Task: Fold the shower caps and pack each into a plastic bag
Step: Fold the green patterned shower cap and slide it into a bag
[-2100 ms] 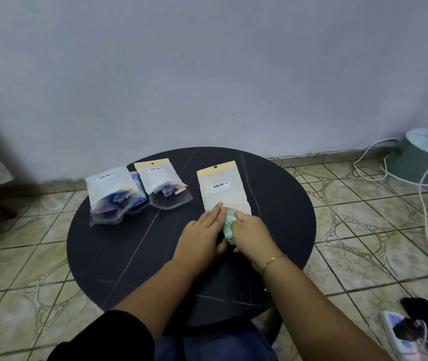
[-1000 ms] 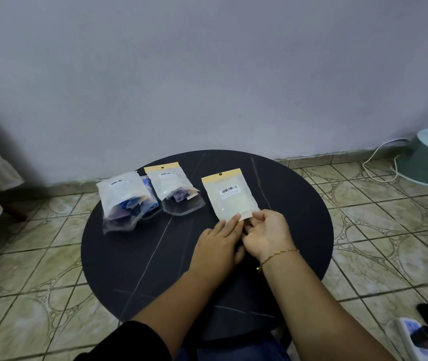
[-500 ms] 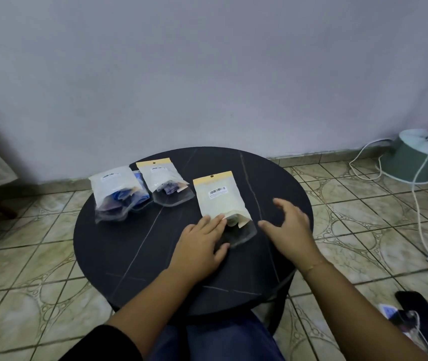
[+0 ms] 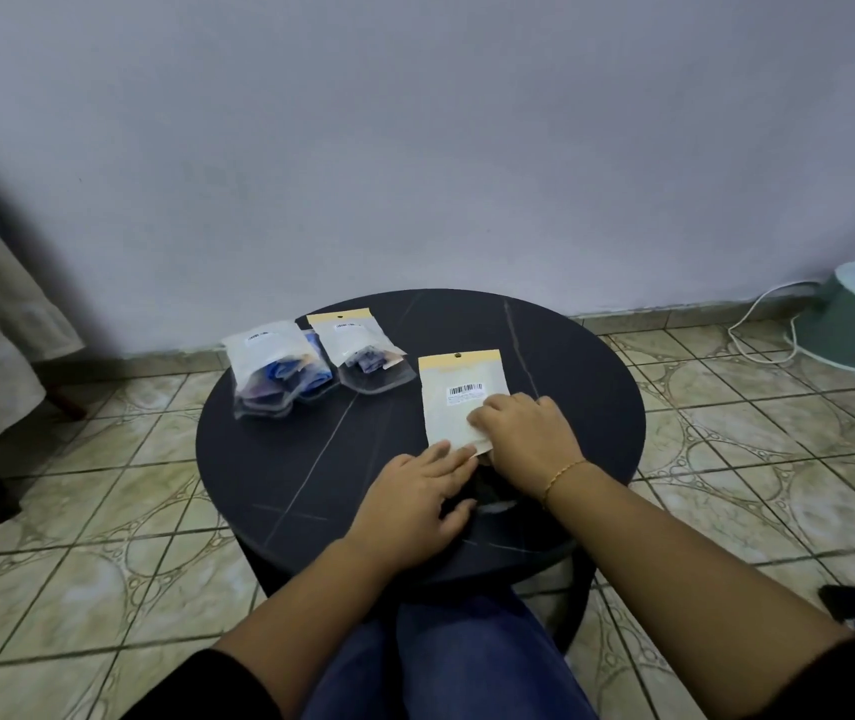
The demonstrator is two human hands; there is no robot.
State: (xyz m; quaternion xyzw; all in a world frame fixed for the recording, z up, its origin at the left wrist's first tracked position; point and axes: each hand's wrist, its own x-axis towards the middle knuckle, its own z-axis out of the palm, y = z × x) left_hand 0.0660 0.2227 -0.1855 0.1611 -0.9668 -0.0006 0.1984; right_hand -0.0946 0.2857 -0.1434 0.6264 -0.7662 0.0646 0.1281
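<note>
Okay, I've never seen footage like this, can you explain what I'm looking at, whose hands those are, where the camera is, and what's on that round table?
No machine here: the camera sits on a person's head, looking forward and down at their own bare hands. The left hand lies flat at the near edge of a bag with a barcode. The right hand rests on that bag's lower right part, fingers bent; whether it pinches the bag is unclear. All of this is on a round black table. Farther left lie two packed bags with blue contents. Neither hand lifts anything.
</note>
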